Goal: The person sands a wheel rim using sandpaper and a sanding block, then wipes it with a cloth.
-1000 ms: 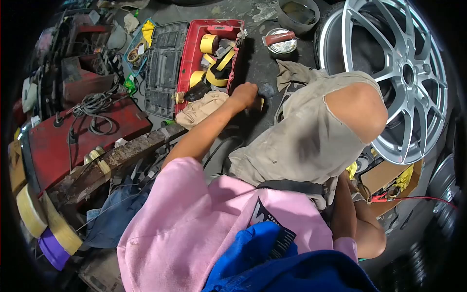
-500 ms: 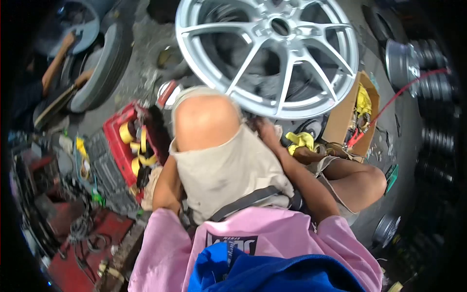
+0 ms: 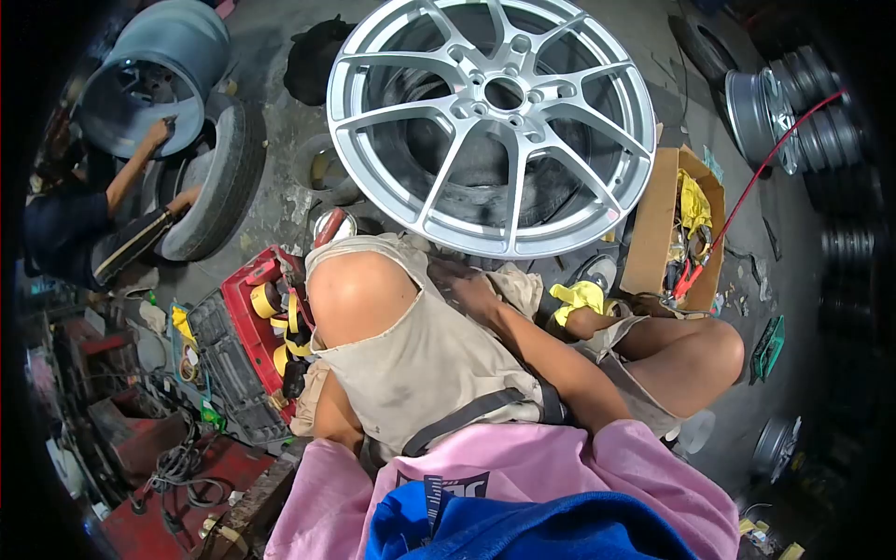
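A silver multi-spoke alloy wheel (image 3: 516,201) lies face up in front of my knees, over a dark tyre (image 3: 457,187) seen between its spokes. My right hand (image 3: 462,286) is beside my raised knee, just below the wheel's near edge, its fingers in shadow and partly hidden. A crumpled beige cloth (image 3: 515,287) lies right against that hand; I cannot tell whether the hand grips it. My left forearm runs down behind the raised leg, which hides the hand. Near that arm hangs more beige fabric (image 3: 308,401).
On the left stands an open red toolbox (image 3: 245,280) with yellow tape rolls (image 3: 265,300). To the right is a cardboard box (image 3: 651,224) holding yellow cloth and a red air hose (image 3: 777,168). Another person's hand (image 3: 161,131) is at a grey wheel barrel (image 3: 191,42). Several rims (image 3: 747,121) stand far right.
The view has shifted, bringing the whole wheel face more into sight. My right hand has moved left along the raised knee, and more of the beige cloth shows.
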Motion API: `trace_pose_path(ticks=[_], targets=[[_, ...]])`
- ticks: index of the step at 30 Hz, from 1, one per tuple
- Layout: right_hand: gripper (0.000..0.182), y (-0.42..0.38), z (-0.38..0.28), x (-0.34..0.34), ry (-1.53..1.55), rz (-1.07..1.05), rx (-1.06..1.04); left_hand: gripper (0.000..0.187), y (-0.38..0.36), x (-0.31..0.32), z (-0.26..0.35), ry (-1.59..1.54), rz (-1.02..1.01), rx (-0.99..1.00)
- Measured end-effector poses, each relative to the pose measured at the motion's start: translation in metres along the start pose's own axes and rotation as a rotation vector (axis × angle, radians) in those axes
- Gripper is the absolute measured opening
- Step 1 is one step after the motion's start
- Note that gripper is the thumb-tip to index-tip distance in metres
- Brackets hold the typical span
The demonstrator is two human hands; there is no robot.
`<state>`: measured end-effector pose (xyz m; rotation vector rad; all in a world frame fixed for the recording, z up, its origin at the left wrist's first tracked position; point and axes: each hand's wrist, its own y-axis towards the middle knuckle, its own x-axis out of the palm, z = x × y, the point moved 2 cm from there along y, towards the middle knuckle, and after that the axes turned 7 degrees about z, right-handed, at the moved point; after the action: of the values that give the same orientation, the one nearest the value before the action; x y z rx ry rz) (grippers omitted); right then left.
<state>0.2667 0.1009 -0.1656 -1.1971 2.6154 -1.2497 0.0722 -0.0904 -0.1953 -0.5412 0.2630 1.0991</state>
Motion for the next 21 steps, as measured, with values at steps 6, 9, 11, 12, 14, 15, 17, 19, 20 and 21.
trace_pose_path(ticks=[6,9,11,12,14,15,17,19,20,21], targets=[[0.038,0.032,0.03,-0.025,-0.046,0.009,-0.005,0.052,-0.002,-0.005,0.009,-0.046,-0.008,-0.011],[0.023,0.012,0.009,-0.02,0.03,0.016,0.011,0.052,-0.008,-0.004,0.012,-0.064,-0.014,-0.014],[0.016,0.021,0.021,-0.021,0.191,0.01,0.047,0.052,-0.011,-0.002,0.015,-0.08,-0.021,-0.02],[0.013,0.006,0.002,-0.014,0.203,-0.041,0.059,0.052,-0.013,0.0,0.017,-0.088,-0.027,-0.018],[0.013,0.009,0.006,-0.014,0.193,-0.04,0.072,0.052,-0.015,0.0,0.019,-0.097,-0.03,-0.02],[0.015,0.009,0.007,-0.014,0.178,-0.028,0.086,0.052,-0.016,0.001,0.02,-0.102,-0.034,-0.022],[0.019,0.01,0.008,-0.014,0.141,0.008,0.087,0.052,-0.015,0.001,0.022,-0.108,-0.036,-0.026],[0.025,0.002,0.0,-0.014,-0.041,-0.006,0.018,0.052,-0.014,0.001,0.025,-0.111,-0.039,-0.024],[0.025,0.0,-0.002,-0.015,-0.037,0.0,0.023,0.052,-0.013,0.001,0.025,-0.113,-0.039,-0.024],[0.028,-0.001,-0.004,-0.015,-0.084,-0.012,-0.001,0.052,-0.013,0.001,0.026,-0.113,-0.045,-0.023]])
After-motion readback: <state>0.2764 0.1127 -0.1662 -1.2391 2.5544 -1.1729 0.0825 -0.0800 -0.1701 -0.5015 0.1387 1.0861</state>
